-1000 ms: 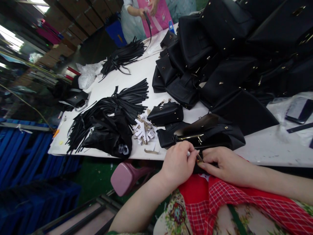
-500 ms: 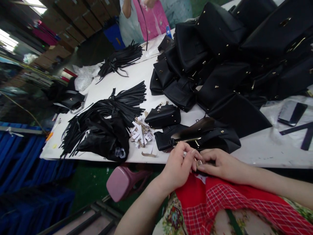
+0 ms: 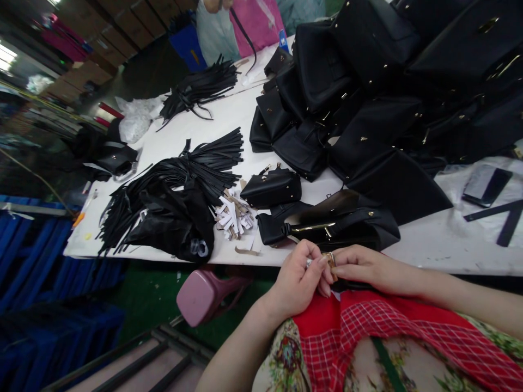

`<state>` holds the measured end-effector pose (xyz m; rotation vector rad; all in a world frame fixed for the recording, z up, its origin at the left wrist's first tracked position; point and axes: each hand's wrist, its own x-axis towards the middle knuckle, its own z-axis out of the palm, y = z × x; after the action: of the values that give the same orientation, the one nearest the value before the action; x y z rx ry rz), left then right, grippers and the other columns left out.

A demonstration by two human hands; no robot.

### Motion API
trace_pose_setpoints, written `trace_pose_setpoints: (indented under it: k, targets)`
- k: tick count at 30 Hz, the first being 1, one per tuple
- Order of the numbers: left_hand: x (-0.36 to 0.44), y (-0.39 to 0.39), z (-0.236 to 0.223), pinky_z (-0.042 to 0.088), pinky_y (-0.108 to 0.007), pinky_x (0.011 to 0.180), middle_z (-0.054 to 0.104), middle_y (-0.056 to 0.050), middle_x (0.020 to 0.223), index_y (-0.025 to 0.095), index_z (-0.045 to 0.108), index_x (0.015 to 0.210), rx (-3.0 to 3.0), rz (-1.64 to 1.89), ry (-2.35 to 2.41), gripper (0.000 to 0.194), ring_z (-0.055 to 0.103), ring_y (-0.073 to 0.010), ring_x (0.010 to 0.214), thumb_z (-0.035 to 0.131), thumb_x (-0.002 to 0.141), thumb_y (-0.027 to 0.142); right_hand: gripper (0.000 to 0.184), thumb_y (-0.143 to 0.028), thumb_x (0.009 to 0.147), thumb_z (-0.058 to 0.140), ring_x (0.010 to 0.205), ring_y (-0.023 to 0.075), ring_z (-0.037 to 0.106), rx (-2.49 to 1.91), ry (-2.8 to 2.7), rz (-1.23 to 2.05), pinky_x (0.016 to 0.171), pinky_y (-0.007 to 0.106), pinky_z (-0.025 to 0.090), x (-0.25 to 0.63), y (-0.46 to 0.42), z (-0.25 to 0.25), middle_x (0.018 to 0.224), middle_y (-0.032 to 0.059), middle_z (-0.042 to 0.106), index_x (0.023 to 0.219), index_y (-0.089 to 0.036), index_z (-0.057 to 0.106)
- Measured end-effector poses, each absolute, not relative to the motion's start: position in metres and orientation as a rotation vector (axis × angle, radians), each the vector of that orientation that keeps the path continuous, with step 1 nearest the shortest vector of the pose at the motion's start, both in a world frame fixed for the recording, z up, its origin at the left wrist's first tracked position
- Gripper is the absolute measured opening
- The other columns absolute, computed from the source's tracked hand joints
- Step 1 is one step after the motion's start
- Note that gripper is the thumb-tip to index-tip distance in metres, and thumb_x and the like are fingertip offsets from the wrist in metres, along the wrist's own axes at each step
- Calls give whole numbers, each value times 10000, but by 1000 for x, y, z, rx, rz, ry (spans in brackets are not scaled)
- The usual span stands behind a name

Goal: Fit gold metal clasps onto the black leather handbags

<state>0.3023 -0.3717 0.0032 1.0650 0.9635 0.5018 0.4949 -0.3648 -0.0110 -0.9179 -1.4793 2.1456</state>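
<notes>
Above the red apron (image 3: 318,321), the left hand (image 3: 299,279) is curling inward and the right hand (image 3: 363,264) is lying back-up, both grips pinching a gold piece (image 3: 330,259) between them near the edge of the tabletop (image 3: 433,247). Beyond, a bag (image 3: 359,228) is lying there.

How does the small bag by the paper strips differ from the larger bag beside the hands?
The small bag is shorter than the larger bag. The larger bag shows a gold zip; none shows on the small bag. The small bag sits beside the paper strips; the larger bag lies nearer the table's front edge. Both are black with gold-coloured metal.
</notes>
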Motion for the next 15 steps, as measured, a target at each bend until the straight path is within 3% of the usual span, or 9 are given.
trace_pose_setpoints:
  k: [5,8,12,15]
  targets:
    - [293,-376,18,448,-211,542,577,35,601,209,406,852,1213,389,887,306,552,-90,500,446,960,493,466,-565,841,519,532,104,377,-1226,-1372,2168,529,261,313,491,-366,-15,571,-18,477,605,-164,542]
    - [282,-370,34,441,-231,583,559,44,544,208,428,850,1371,387,865,267,512,-93,492,430,977,444,435,-544,831,511,520,98,346,-1276,-1369,2146,519,256,300,491,-367,-15,559,-27,445,609,-169,523]
    - [274,-352,42,468,-258,672,683,-21,792,192,590,940,1788,460,1163,156,612,-136,695,531,938,336,318,-381,863,476,628,136,469,-1158,-1678,1976,623,278,390,489,-370,-10,665,12,549,636,-170,547]
    - [277,-343,38,499,-300,810,739,-42,1007,213,661,1075,2035,301,1078,211,674,-186,903,615,891,307,264,-261,836,460,648,142,505,-1149,-1830,1874,655,282,404,487,-371,-8,667,13,569,591,-179,510]
